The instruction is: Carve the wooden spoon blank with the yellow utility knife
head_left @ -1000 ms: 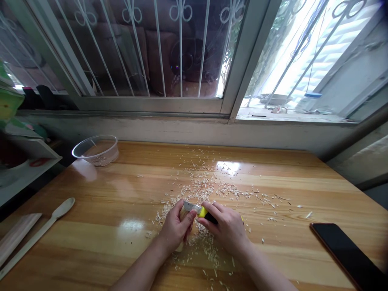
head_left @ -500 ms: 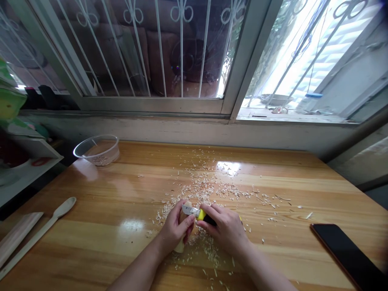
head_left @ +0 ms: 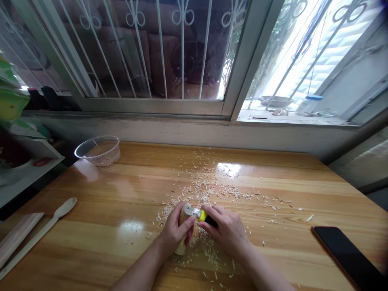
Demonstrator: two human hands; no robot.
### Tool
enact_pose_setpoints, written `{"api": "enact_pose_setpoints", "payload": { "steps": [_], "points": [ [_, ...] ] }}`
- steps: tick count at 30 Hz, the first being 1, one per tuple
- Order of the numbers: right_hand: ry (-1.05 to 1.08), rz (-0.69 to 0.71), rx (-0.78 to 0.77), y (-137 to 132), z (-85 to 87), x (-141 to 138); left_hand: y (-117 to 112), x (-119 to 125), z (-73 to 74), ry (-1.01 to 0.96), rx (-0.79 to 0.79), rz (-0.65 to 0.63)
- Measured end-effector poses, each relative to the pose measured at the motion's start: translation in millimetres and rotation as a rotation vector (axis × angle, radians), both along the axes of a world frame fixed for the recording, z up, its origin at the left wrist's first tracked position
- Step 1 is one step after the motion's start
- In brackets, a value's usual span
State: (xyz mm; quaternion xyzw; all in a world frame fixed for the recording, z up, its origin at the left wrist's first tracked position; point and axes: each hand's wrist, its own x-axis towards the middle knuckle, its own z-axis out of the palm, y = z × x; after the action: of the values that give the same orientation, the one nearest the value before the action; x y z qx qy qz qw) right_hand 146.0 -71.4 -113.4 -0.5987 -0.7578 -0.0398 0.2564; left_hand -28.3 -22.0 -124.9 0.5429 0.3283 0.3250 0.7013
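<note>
My left hand (head_left: 176,227) is closed around a pale piece of wood (head_left: 181,247), whose lower end shows below the palm and whose upper end lies by the blade. In my right hand (head_left: 226,226) is a yellow and black utility knife (head_left: 202,215), its short metal blade pointing left across the top of the wood. The left thumb rests close to the blade's base. Fingers and palm hide most of the wood and the rear of the knife handle. Wood shavings (head_left: 202,190) lie scattered beneath and beyond both hands.
On the left lie a wooden spoon (head_left: 54,216) and a flat strip of wood (head_left: 18,234). A clear plastic bowl (head_left: 100,151) with some shavings stands at the back left. A black phone (head_left: 345,254) rests at the right. Behind the table (head_left: 106,194) is a barred window (head_left: 157,106).
The knife blade has shifted very slightly right and down at the wood's upper end. Both hands keep their grips; the whole view has moved a little.
</note>
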Motion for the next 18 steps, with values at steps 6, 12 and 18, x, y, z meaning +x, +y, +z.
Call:
{"api": "enact_pose_setpoints", "payload": {
  "steps": [6, 12, 18],
  "points": [
    [-0.005, 0.011, 0.000, 0.1, 1.3, -3.3, -0.4, -0.3, 0.3, 0.007, -0.028, 0.001],
    [0.005, 0.017, 0.008, -0.4, 1.9, -3.5, 0.1, -0.2, 0.7, 0.007, 0.009, -0.009],
    [0.040, 0.016, 0.012, 0.2, 3.4, -2.8, -0.6, 0.6, -4.0, 0.021, 0.029, 0.007]
  ]
}}
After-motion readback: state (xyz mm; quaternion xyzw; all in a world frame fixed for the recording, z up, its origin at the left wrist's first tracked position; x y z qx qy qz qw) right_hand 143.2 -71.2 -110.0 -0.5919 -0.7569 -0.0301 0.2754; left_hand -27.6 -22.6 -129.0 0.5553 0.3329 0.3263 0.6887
